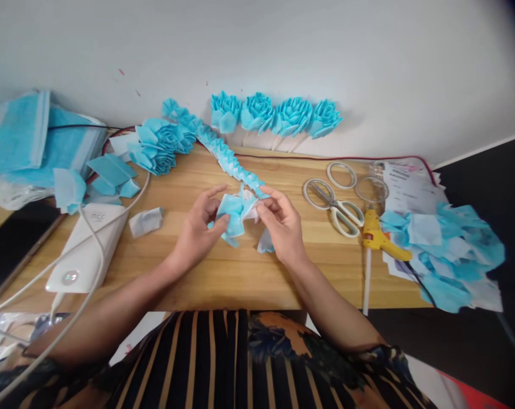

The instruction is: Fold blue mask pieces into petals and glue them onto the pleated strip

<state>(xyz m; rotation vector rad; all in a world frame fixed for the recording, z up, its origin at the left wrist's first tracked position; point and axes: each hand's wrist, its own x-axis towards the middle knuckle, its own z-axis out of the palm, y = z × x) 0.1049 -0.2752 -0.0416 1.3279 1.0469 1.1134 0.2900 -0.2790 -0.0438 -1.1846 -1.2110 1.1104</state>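
Nearest to the camera is the striped clothing (193, 363) of the person, and beyond it, just at the near end of the row of folded pieces (225, 158), a soft blue-and-white piece (232, 213) is held over the bench (189, 287). The step in hand seems to be the shaping of this piece, so the next move probably calls for pressing its loose edges together gently. The left hand (200, 224) has a loose grip, its thumb on the blue side, while the right hand (283, 224) has a narrower grip, pinching the white edge.
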